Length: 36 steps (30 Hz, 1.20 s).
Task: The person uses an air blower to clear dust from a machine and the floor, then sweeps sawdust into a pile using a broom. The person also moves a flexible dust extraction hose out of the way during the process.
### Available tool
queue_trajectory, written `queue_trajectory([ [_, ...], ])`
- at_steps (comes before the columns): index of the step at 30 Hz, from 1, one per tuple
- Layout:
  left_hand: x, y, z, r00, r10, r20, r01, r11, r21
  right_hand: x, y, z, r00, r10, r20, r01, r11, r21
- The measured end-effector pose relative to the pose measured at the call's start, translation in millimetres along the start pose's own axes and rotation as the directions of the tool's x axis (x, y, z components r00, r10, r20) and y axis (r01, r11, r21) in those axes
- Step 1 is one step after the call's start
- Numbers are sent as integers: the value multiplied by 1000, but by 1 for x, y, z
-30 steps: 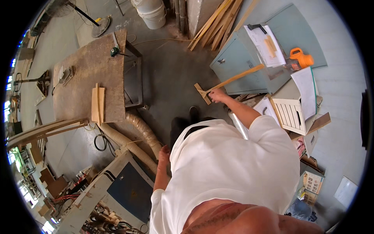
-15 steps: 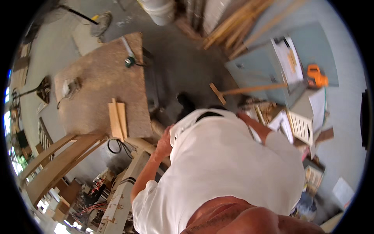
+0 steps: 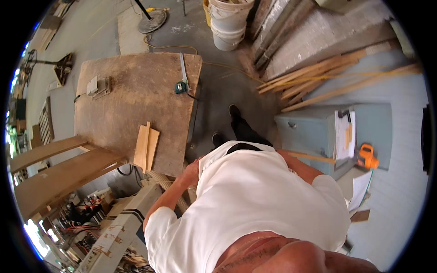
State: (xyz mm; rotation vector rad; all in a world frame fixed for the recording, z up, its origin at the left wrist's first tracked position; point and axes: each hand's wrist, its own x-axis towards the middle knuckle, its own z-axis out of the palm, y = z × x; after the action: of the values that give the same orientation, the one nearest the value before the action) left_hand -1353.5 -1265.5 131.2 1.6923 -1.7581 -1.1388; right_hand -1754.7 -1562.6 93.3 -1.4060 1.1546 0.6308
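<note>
Boards [image 3: 146,148] in the head view lie together near the worktable's [image 3: 129,102] edge, seemingly for easy reach. The left hand [image 3: 194,171] hangs by the hem of the white shirt [image 3: 259,195]; its grip cannot be told. The right hand is hidden, its grasp unknown; nearest its forearm [image 3: 302,167], a wooden strip [image 3: 314,157] stands beside the blue-grey cabinet [image 3: 304,132], perhaps propped there.

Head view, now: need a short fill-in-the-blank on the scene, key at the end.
1. The left hand is at the edge of the ____ shirt.
2. Of the wood strips and the tape measure on the brown table, the one farther from that hand is the ____.
3. The handled container near the papers is mostly ____.

Missing words: white; tape measure; orange.
</note>
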Motion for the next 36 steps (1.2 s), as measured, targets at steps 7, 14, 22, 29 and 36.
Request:
queue_trajectory([
  [7,26,77,-2,817,-523,-244,425,831,-358,96,-150,-115,841,-345,416,531,383,-756],
  [14,45,136,78,551,-776,-308,602,625,-497,224,-250,-191,833,-143,534,553,220,-804],
  [22,128,260,197,-34,-973,-227,380,197,-904,301,-427,-157,821,-124,558,553,-75,-830],
  [29,89,244,256,-163,-957,-242,342,175,-923,265,-428,22,701,-9,713,685,-271,-677],
  [36,19,287,344,-204,-932,-298,389,202,-899,182,-356,190,586,192,787,770,-435,-467],
])
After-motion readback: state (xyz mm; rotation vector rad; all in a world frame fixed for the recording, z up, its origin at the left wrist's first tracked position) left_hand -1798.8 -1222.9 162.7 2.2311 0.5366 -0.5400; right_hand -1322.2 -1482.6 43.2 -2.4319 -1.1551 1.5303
